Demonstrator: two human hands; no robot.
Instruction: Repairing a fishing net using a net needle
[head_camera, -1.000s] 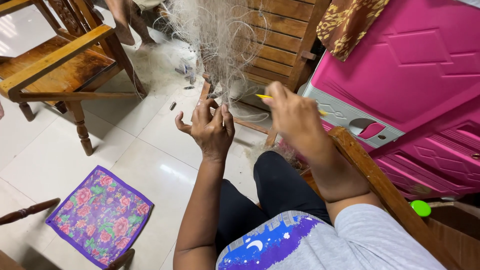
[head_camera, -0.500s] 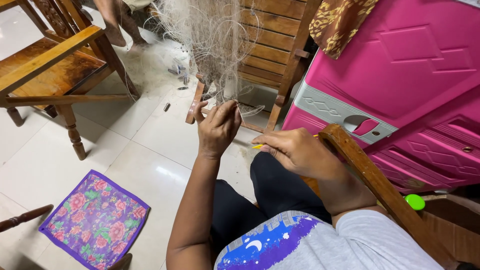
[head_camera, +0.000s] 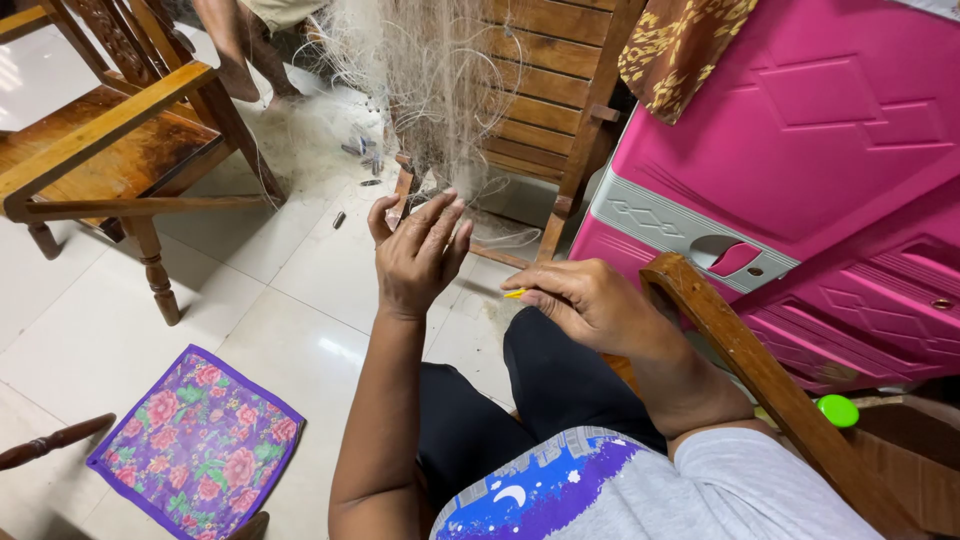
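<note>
White tile floor (head_camera: 270, 290), pink cabinet (head_camera: 800, 150) beside; left hand (head_camera: 415, 255) pinches the net (head_camera: 440, 90), right hand (head_camera: 590, 300) grips a yellow tool (head_camera: 515, 293).

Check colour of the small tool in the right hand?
Yellow tool, tip showing from the right hand; head view.

Fine net, glossy wood, shiny plastic

I'm fingering wispy, pale net (head_camera: 440, 80); I'm sitting among varnished wooden chairs (head_camera: 110, 150), with a glossy pink plastic cabinet (head_camera: 800, 150) upper right, smooth shiny floor tiles (head_camera: 250, 300), and matt floral cloth (head_camera: 195, 450) lower left.
</note>
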